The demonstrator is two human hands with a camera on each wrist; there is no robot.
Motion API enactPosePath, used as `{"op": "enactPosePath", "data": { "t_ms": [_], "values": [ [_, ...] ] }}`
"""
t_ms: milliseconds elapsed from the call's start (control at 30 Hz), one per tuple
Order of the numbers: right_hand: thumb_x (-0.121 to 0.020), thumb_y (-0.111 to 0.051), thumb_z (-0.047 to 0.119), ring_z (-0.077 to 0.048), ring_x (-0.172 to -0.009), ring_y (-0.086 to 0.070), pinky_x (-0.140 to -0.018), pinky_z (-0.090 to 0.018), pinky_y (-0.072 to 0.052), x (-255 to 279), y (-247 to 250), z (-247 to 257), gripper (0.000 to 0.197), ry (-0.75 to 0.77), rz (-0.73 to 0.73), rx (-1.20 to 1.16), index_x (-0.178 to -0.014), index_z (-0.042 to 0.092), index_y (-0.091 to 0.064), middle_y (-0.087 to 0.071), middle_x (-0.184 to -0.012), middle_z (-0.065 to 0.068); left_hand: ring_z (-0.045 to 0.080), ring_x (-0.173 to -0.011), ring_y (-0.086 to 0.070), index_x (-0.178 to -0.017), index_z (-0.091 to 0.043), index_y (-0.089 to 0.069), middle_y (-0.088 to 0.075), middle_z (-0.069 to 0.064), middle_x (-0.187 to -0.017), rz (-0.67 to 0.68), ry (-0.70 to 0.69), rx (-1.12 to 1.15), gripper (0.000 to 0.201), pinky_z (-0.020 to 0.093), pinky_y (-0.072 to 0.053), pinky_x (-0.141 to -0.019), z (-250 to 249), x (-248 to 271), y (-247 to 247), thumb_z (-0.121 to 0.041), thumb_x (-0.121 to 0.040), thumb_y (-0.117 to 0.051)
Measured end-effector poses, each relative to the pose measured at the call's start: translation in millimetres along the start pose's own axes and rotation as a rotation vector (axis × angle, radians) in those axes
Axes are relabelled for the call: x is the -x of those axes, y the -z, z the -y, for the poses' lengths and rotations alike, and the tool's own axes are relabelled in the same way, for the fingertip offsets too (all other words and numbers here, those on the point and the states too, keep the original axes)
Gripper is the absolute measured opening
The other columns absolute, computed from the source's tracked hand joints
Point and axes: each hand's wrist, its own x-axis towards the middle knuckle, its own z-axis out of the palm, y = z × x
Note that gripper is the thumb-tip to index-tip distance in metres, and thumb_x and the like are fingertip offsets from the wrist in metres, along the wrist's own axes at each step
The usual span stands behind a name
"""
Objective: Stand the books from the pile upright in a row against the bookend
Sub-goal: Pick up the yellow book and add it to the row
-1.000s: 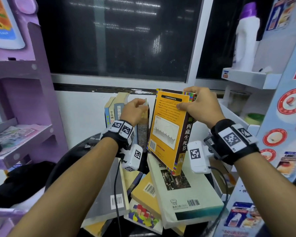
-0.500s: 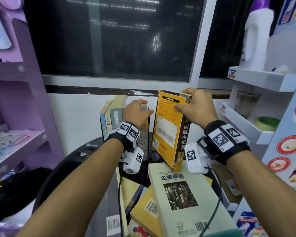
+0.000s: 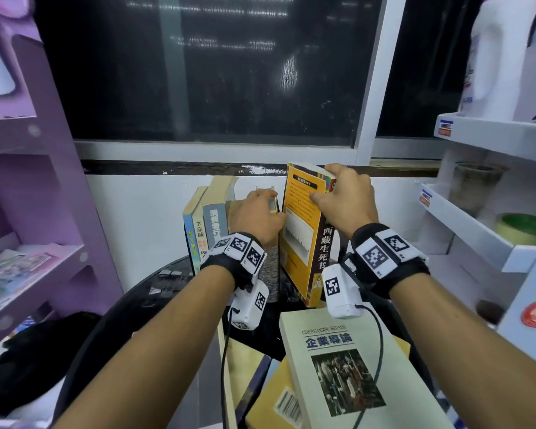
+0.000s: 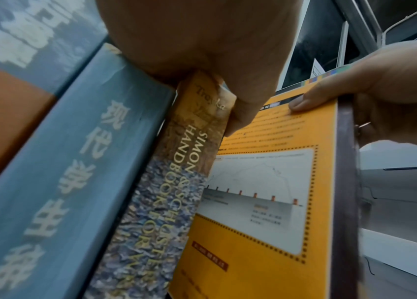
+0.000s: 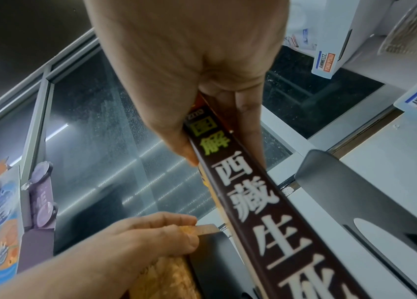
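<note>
Orange-covered book [image 3: 304, 233] with a dark brown spine stands nearly upright at centre frame of the head view, its lower edge down on the black round table [image 3: 155, 292]. We note the right hand [image 3: 344, 199] gripping its top corner: thumb on the orange cover, fingers wrapped over the far side, as the right wrist view confirms. Just left of it we see the row of standing books [image 3: 211, 230], leaning slightly left. The left hand [image 3: 257, 215] curls over the top of the row's rightmost volume, the mottled-spine handbook [image 4: 166, 192], thumb against its right face; the orange cover lies just beside this spine, and we cannot tell whether they touch. In the right wrist view a grey bookend [image 5: 371, 202] sits at lower right, on the orange book's far side. Lower centre of the head view holds the pile [image 3: 291, 404], topped by a pale green business book [image 3: 353, 366] lying flat. A purple shelf [image 3: 28, 212] fills the left edge, white shelves [image 3: 477, 230] the right.
</note>
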Motion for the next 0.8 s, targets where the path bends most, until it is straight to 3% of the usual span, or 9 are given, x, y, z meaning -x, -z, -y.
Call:
{"op": "enactPosePath", "data": {
  "t_ms": [200, 467, 633, 800],
  "values": [
    [-0.085, -0.065, 0.025, -0.032, -0.096, -0.064, -0.083, -0.046, -0.056, -2.7, -24.4, 1.3, 0.037, -0.023, -0.008, 0.048, -0.121, 0.017, -0.059, -0.068, -0.106, -0.012, 0.022, -0.125, -0.05, -0.137, -0.023, -0.047, -0.049, 0.002, -0.141, 0.005, -0.032, 0.001, 0.057, 0.036, -0.041, -0.101, 3.8, -1.1, 0.2, -0.034, -0.082, -0.058],
    [-0.083, -0.06, 0.031, -0.036, -0.097, -0.062, -0.083, -0.047, -0.056, -2.2, -46.0, -3.6, 0.047, -0.043, 0.01, 0.083, -0.129, 0.022, -0.051, -0.066, -0.108, -0.015, 0.022, -0.125, -0.049, -0.137, -0.022, -0.047, -0.049, 0.003, -0.141, 0.013, -0.067, -0.003, 0.056, 0.035, -0.04, -0.101, 6.6, -1.8, 0.1, -0.034, -0.083, -0.059],
    [-0.088, -0.059, 0.027, -0.036, -0.103, -0.06, -0.081, -0.038, -0.049, -4.5, -54.0, -8.7, 0.047, -0.059, 0.023, 0.065, -0.134, 0.022, -0.05, -0.065, -0.112, -0.015, 0.022, -0.125, -0.049, -0.136, -0.022, -0.046, -0.049, 0.004, -0.141, 0.028, -0.09, -0.016, 0.055, 0.034, -0.039, -0.1, 7.1, -1.0, 2.3, -0.035, -0.085, -0.059],
    [-0.085, -0.061, 0.029, -0.037, -0.098, -0.059, -0.078, -0.04, -0.052, -2.7, -70.2, -10.0, 0.04, -0.008, 0.045, 0.026, -0.125, 0.023, -0.055, -0.067, -0.102, -0.014, 0.021, -0.126, -0.047, -0.137, -0.02, -0.047, -0.05, 0.005, -0.139, 0.046, -0.117, -0.016, 0.055, 0.031, -0.037, -0.102, 6.4, 0.1, 6.8, -0.033, -0.085, -0.06]
  ]
}}
